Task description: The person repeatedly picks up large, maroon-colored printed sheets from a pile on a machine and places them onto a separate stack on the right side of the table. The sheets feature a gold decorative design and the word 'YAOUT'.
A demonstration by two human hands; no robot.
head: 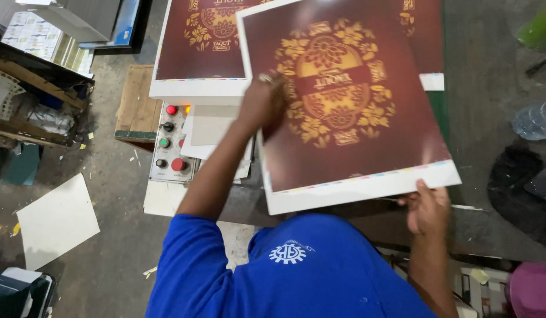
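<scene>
The person is holding a maroon printed sheet (343, 106) with a gold floral emblem, tilted just above and right of the control panel (171, 141). The left hand (262, 103) is lying on its left part, fingers (270, 79) pressing the face, while the right hand (427, 207) is pinching its white bottom edge. A matching printed sheet (196, 53) is lying flat just beyond the panel.

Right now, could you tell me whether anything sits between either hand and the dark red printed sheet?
Nothing visible does. The left hand rests directly on the printed sheet near its left edge, and the right hand has its grip on the white bottom margin at the lower right corner. The stack of matching sheets lies behind, partly under the held sheet.
</scene>
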